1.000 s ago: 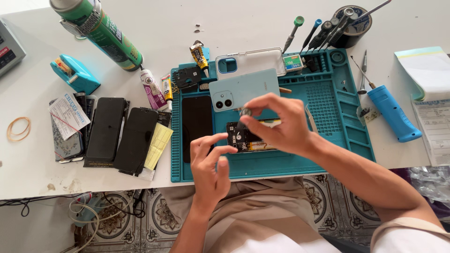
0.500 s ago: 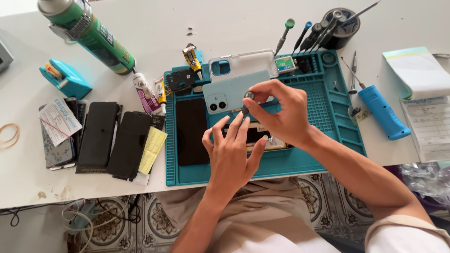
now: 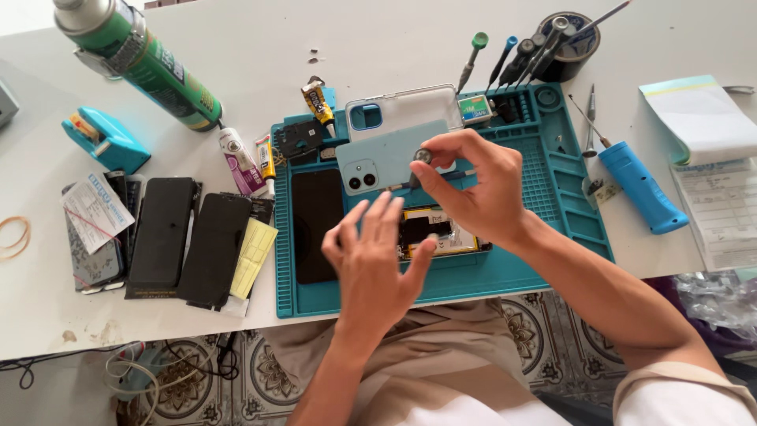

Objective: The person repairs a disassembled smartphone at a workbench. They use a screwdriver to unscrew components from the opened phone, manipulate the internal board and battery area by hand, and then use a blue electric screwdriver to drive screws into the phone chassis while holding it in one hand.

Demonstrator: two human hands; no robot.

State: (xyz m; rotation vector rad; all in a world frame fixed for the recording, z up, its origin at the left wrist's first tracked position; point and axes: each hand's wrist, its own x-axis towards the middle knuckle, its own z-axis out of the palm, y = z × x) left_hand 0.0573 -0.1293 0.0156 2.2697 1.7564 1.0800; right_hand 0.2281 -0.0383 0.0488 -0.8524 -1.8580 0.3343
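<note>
1. Black phones (image 3: 189, 241) lie on the table, left of the teal mat (image 3: 552, 173).
2. Left hand (image 3: 378, 260) hovers over the mat's front, fingers spread, holding nothing.
3. Opened phone (image 3: 441, 233) lies on the mat, partly under that hand.
4. Right hand (image 3: 473, 185) pinches a screwdriver (image 3: 422, 158) above the opened phone.
5. Blue tool (image 3: 639, 185) lies right of the mat.

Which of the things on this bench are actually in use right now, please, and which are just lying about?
In use: opened phone, screwdriver in right hand, left hand over it, teal mat.

Lying about: light blue back cover, spray can, blue tool, notepad.
</note>
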